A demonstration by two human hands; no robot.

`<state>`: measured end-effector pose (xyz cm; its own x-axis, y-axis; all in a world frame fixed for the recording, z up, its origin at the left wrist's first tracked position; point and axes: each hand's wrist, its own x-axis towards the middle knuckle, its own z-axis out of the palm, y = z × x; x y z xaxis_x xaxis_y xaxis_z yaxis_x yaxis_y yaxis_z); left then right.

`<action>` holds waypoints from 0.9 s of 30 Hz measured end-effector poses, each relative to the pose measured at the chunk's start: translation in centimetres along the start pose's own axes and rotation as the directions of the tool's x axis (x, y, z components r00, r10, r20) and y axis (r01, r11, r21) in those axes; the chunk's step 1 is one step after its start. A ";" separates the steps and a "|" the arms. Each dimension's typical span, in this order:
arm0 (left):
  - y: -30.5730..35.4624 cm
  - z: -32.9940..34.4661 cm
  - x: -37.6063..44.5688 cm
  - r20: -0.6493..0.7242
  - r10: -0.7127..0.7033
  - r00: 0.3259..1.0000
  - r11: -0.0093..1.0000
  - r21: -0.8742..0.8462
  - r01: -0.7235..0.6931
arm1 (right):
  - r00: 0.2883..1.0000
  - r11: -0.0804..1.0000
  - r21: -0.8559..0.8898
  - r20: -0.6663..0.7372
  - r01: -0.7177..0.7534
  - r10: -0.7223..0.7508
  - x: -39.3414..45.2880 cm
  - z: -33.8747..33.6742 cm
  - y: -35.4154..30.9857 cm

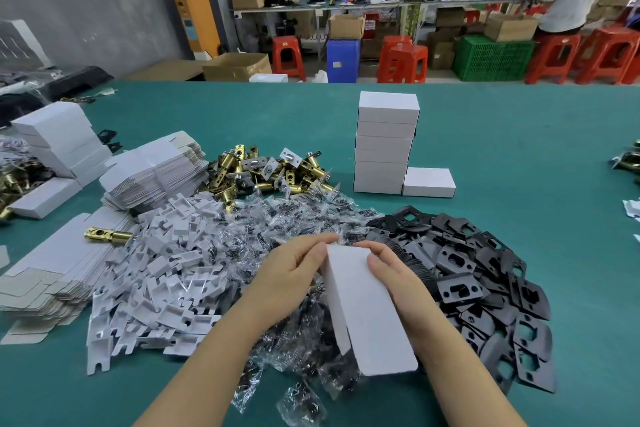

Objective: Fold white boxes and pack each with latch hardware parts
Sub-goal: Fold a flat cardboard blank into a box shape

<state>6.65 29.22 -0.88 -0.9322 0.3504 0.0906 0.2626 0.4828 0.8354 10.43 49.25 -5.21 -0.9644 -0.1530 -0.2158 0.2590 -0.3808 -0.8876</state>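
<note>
Both hands, left hand [294, 274] and right hand [394, 274], grip a long white cardboard box [367, 312] above the piles, closing its far end. Next, I think, the near flap needs tucking.

Six closed white boxes [384, 142] stood in one stack, with a seventh box [428, 182] lying beside its base. Two hands held one more box [367, 308]. One loose brass latch bolt [109, 236] lay apart from its pile.
</note>
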 end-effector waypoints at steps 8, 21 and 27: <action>-0.4 0.3 -0.4 -0.004 0.356 0.935 0.870 0.367 -0.329 | 0.999 0.997 0.070 -0.016 -0.041 0.042 0.6 -0.6 0.1; -1.2 -0.2 -0.4 0.063 -0.002 0.998 0.996 -0.085 0.007 | 0.954 0.954 -0.083 0.111 0.287 -0.277 0.2 0.1 0.4; -1.7 0.1 -0.4 0.082 -0.022 0.996 0.995 -0.096 0.030 | 0.971 0.974 -0.019 0.082 0.227 -0.225 -0.2 0.7 0.4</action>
<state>6.59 28.31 -2.36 -0.9142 0.4045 0.0268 0.2091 0.4138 0.8860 10.75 48.47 -5.20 -0.9902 -0.1379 0.0236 0.0322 -0.3885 -0.9209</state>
